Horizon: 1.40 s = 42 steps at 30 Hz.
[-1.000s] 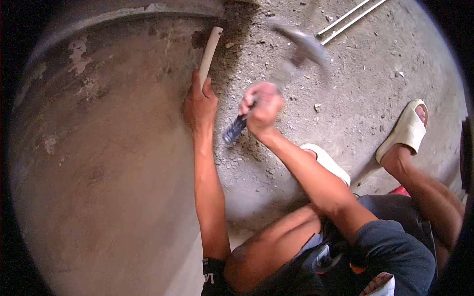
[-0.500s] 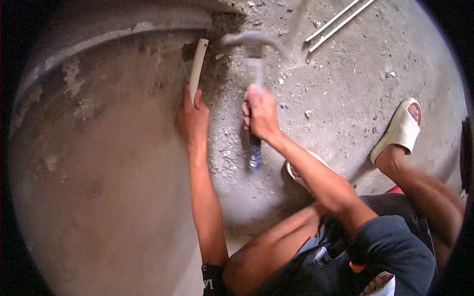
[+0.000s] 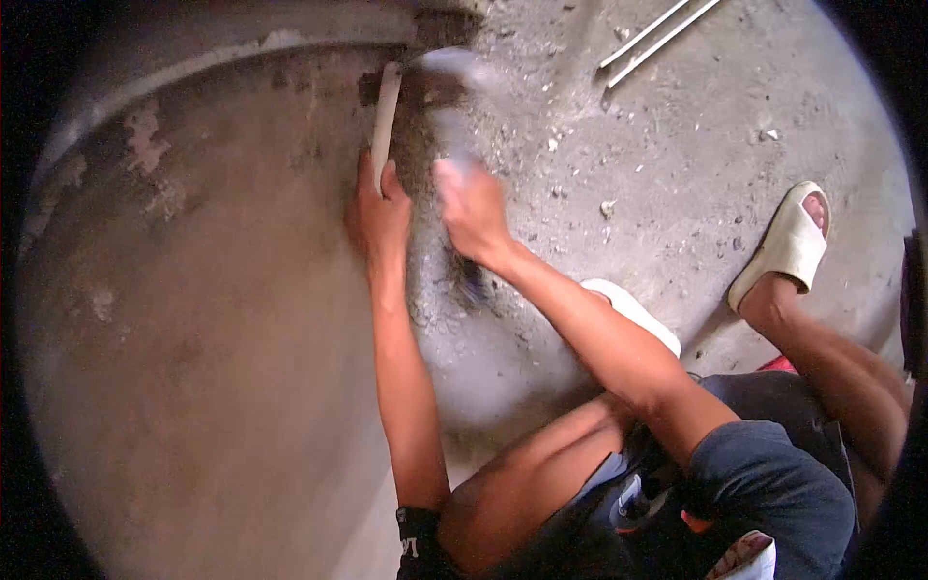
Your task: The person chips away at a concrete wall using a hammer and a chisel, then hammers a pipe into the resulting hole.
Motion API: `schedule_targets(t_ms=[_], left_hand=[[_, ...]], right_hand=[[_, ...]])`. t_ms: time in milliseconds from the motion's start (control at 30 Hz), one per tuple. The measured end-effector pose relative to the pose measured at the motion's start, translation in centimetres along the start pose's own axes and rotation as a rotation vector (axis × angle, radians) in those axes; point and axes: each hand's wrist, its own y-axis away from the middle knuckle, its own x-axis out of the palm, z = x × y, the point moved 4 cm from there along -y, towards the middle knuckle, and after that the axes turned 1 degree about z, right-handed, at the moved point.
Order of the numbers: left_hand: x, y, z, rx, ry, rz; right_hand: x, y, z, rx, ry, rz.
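Note:
My left hand (image 3: 383,213) is closed round the lower end of a pale, narrow strip or pipe (image 3: 387,111), which stands out beyond my fingers along the wall surface. A dark patch of damaged wall lies by its far end. To the right, my right hand (image 3: 474,208) grips a hammer (image 3: 449,121), blurred by motion. The hammer's head is close to the strip's far end; whether they touch cannot be made out. Its dark handle end shows below my fist.
A brown, stained wall (image 3: 213,319) fills the left side. Rubble and chips lie on the grey floor (image 3: 667,193). Two thin white strips (image 3: 657,43) rest at the top right. My feet wear pale slippers (image 3: 783,246), and my knee is below my right arm.
My right hand and the hammer have swung left, toward the pale strip. My left hand still holds the strip, in nearly the same place.

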Motion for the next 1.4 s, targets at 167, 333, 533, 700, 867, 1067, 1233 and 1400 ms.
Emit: schedule_targets(t_ms=[167,333,533,700,867,1067,1233,1400], left_hand=[[1.1,-0.3,1.6,0.063,0.124,-0.036],[0.9,-0.2,1.3,0.124,0.138,-0.063],[0.7,-0.2,1.2,0.067,0.182,-0.014],[0.4,0.0,1.0,0.325,0.098,-0.211],[0.7,3.1,-1.0,-0.2,0.922,0.435],[-0.1,2.1,0.4,0.065,0.025,-0.016],[-0.2,1.7,0.3,0.124,-0.125,-0.079],[-0.2,1.8,0.9,0.01,-0.135,-0.013]], right_hand=[[-0.4,-0.3,5.2,0.19,-0.032,0.111],[0.9,-2.1,1.0,-0.073,0.524,0.246],[0.0,-1.0,5.0,0.131,-0.037,0.124],[-0.6,-3.0,3.2,-0.021,0.492,0.203],[-3.4,-2.7,4.1,0.303,0.335,0.312],[-3.5,-3.3,3.9,0.24,0.031,0.329],[-3.7,-3.7,4.1,0.271,0.014,0.336],[-2.5,-1.4,5.6,0.195,-0.163,0.245]])
